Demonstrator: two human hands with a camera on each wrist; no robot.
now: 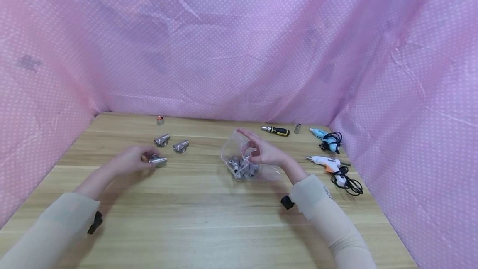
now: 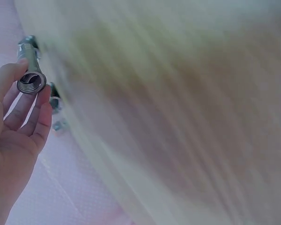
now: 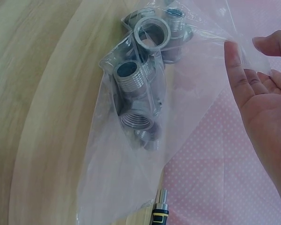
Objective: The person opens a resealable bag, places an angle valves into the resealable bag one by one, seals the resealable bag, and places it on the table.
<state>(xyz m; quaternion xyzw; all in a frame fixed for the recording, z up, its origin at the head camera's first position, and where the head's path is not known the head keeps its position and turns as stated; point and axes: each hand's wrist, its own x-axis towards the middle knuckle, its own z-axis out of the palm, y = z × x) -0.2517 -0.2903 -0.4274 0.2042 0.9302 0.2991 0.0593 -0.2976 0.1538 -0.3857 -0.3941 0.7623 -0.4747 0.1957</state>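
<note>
Head view: the left hand (image 1: 130, 162) pinches a threaded pipe fitting (image 1: 157, 160), its long axis pointing right toward the plastic bag of fittings (image 1: 244, 159), whose rim the right hand (image 1: 263, 152) grips.

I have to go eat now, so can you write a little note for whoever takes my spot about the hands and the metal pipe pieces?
Left hand: holds one threaded pipe fitting just over the wooden table.
Right hand: pinches the edge of the clear plastic bag.
Two tee fittings lie out on the table, beyond the left hand.
Done: three fittings are out of the bag.
Left: several fittings in the bag are likely still to come out.
</note>
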